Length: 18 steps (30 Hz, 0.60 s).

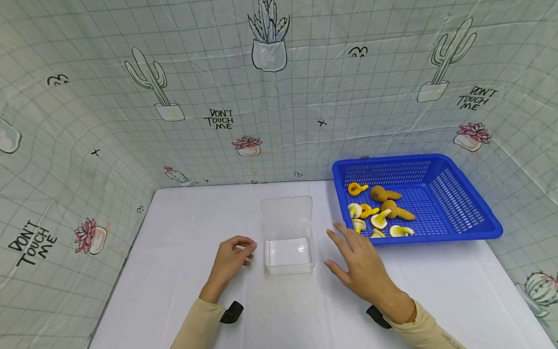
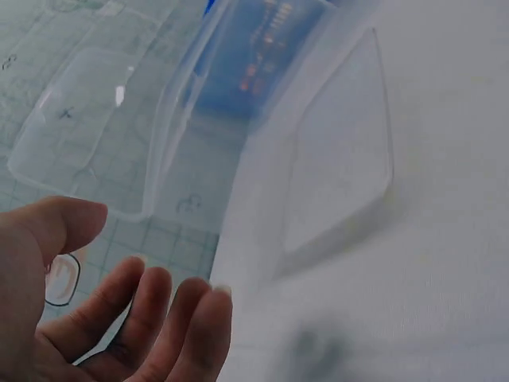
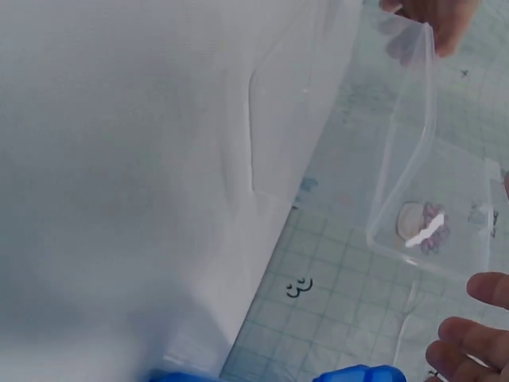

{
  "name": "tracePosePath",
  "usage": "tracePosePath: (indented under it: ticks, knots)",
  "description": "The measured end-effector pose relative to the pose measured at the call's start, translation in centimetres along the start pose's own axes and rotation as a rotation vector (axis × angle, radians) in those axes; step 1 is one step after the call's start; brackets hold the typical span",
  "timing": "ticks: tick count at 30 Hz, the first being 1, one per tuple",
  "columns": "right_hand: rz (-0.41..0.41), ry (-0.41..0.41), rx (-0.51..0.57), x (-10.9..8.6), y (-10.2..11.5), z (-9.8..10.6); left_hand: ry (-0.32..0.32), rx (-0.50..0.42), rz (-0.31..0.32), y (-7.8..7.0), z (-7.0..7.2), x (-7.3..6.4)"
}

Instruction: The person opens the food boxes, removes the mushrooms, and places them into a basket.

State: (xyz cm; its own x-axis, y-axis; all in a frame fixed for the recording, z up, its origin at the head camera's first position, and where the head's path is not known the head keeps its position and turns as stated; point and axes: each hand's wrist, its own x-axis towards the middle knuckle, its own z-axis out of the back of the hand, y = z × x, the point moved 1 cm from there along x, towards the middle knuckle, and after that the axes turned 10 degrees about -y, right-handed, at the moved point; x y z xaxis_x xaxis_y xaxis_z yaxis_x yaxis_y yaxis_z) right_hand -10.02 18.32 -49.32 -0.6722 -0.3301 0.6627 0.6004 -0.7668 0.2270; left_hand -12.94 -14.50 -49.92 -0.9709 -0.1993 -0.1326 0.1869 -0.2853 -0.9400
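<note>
Head view: blue basket (image 1: pixel 475 228) (toy mushrooms (image 1: pixel 380 213) inside) beside clear box (image 1: pixel 289 252).

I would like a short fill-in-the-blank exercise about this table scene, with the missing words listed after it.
1. The toy mushrooms lie in a basket of ____ colour.
2. The lid of the clear box stands ____.
3. The hand nearer the basket is the ____ hand.
4. The left hand holds ____.

Missing words: blue; open; right; nothing

Clear box (image 1: pixel 289 245) on white desk (image 1: pixel 174 271); blue basket (image 1: pixel 453 203), yellow-brown mushrooms (image 1: pixel 379 211); pale green grid backdrop (image 1: pixel 305 97), cactus print.
</note>
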Motion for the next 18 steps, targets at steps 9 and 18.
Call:
tracePosePath:
  ticks: [9, 18]
  knots:
    - [-0.012, -0.013, -0.062, 0.1, -1.3, 1.2, -0.114, 0.235, -0.200, 0.7, 1.6, 0.6]
    - [-0.039, -0.024, -0.129, 0.3, -5.4, 4.4, -0.092, 0.486, -0.354, 1.3, 4.3, 1.6]
